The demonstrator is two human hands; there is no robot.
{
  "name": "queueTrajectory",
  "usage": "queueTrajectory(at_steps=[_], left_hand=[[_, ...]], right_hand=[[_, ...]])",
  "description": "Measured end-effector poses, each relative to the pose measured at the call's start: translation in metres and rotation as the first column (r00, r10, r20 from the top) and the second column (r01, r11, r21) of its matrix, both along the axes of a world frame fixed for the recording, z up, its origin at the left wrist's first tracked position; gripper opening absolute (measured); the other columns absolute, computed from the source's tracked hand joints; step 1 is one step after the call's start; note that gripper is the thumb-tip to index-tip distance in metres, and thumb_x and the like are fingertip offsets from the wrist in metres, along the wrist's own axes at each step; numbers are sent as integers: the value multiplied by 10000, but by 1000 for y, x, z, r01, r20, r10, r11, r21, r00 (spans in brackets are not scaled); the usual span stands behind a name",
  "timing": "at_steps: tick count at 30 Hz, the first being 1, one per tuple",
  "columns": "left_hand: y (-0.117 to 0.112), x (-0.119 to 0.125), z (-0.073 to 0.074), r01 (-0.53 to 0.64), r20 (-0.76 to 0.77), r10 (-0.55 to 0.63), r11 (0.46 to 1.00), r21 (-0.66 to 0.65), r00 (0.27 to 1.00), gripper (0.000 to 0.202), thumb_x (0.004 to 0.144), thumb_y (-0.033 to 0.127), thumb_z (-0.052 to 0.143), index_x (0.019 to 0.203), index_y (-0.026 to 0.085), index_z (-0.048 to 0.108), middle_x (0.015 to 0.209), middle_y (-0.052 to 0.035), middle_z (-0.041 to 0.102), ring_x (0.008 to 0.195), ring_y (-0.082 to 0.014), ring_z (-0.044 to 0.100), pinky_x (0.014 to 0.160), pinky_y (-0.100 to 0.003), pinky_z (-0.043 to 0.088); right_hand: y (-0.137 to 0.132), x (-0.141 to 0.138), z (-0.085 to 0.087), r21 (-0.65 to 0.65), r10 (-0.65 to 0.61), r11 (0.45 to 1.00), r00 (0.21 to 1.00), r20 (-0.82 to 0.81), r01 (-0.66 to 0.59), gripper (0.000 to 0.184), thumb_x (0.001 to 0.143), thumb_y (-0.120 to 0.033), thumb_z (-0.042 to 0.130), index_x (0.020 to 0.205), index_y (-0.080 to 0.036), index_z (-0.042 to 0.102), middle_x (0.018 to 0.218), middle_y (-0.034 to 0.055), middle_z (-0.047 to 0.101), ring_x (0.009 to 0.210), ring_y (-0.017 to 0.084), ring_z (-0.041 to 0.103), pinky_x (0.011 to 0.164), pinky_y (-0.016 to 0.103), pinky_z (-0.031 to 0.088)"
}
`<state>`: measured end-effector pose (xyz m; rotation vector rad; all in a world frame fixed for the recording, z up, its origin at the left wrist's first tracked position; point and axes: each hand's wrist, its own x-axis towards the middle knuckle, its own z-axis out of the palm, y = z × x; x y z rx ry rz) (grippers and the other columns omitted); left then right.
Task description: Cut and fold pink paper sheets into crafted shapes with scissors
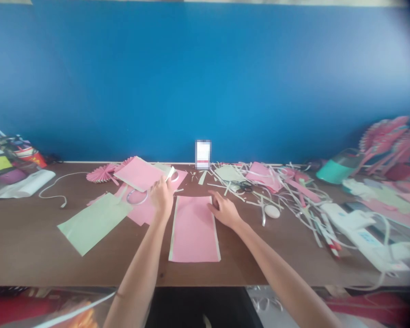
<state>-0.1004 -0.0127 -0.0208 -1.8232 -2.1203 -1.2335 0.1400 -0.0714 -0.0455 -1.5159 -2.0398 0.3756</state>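
Left hand [162, 198] closed in a tight pinch, a pale strip [170, 174] standing up out of the fingers! Right hand [224, 211] open, resting on the wood, holding nothing, its fingertips [212, 205] just beside the long edge of the pink sheet [194, 230]. That sheet lies between the hands, pale green showing along both long sides, with a band of brown table [89, 269] left before the near edge. Under the left hand, a tape ring [136, 197] on overlapping pink paper [140, 175], green sheet [92, 223] angled off to the left. Over on the right, it's crowded: paper strips [276, 193] tangled around scissors [246, 187], and pink fans [386, 141] at the far end, up against the blue wall [205, 77]
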Motion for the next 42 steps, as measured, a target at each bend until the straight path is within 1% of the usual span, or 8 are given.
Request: queueTrajectory(at_steps=[8, 14, 20, 27, 31, 35, 40, 42], left_hand=[[-13, 30, 4, 413, -53, -410, 897, 159, 910, 247, 920, 259, 411, 962, 225, 653, 998, -108, 649, 1006, -283, 507, 897, -383, 320], [-36, 67, 9, 669, -275, -623, 733, 122, 732, 218, 921, 202, 442, 1038, 223, 625, 911, -63, 647, 880, -215, 562, 802, -335, 390], [-46, 82, 7, 673, -361, -649, 736, -73, 670, 232, 967, 272, 358, 961, 190, 576, 787, -27, 630, 714, -154, 583, 615, -268, 368], [-39, 76, -4, 615, -183, -666, 742, -268, 723, 362, 975, 379, 278, 855, 198, 566, 724, -20, 610, 612, -157, 561, 567, -259, 339], [-32, 73, -12, 634, -153, -672, 737, -233, 725, 368, 942, 473, 336, 1082, 203, 543, 1033, -73, 607, 938, -219, 574, 773, -316, 423], [-29, 73, -20, 656, -220, -709, 704, -274, 670, 469, 886, 546, 420, 1207, 212, 495, 1264, -102, 485, 1168, -286, 436, 944, -422, 374], [-28, 72, -25, 652, -254, -731, 681, -333, 633, 400, 881, 523, 446, 1083, 187, 526, 1238, -108, 478, 1110, -278, 446, 893, -409, 397], [-27, 71, -25, 642, -245, -722, 690, -336, 647, 379, 875, 503, 472, 1073, 183, 517, 1191, -108, 498, 1058, -269, 469, 867, -402, 405]], right_hand=[[5, 3, -1, 93, -50, 993, 959, -280, 79, 304, 910, -404, 431, 1091, -209, 576, 755, 9, 579, 656, 145, 536, 636, 260, 424], [6, 3, 5, 137, 113, 990, 739, -665, -28, 394, 875, -438, 513, 1204, -222, 503, 806, 4, 579, 611, 119, 511, 561, 245, 429], [6, 8, 8, 43, 8, 998, 601, -799, 43, 273, 815, -458, 606, 747, -194, 591, 614, -29, 508, 528, 97, 417, 494, 228, 336], [12, 16, 11, -61, -112, 987, 365, -924, 150, 280, 778, -483, 631, 787, -208, 580, 667, -31, 543, 564, 97, 466, 489, 214, 334], [18, 24, 9, -131, -169, 975, 216, -962, 179, 280, 739, -479, 651, 834, -224, 585, 708, -34, 571, 554, 98, 487, 467, 215, 352], [21, 27, 4, -204, -228, 970, 210, -951, 130, 262, 710, -448, 672, 763, -210, 579, 621, -45, 549, 490, 94, 463, 443, 226, 341], [19, 26, 8, -221, -212, 975, 365, -907, 19, 278, 702, -420, 677, 636, -195, 529, 513, -51, 505, 446, 96, 457, 424, 231, 319], [17, 26, 11, -211, -191, 977, 345, -919, -22, 262, 695, -399, 688, 649, -194, 531, 534, -53, 514, 459, 92, 460, 426, 222, 319]])
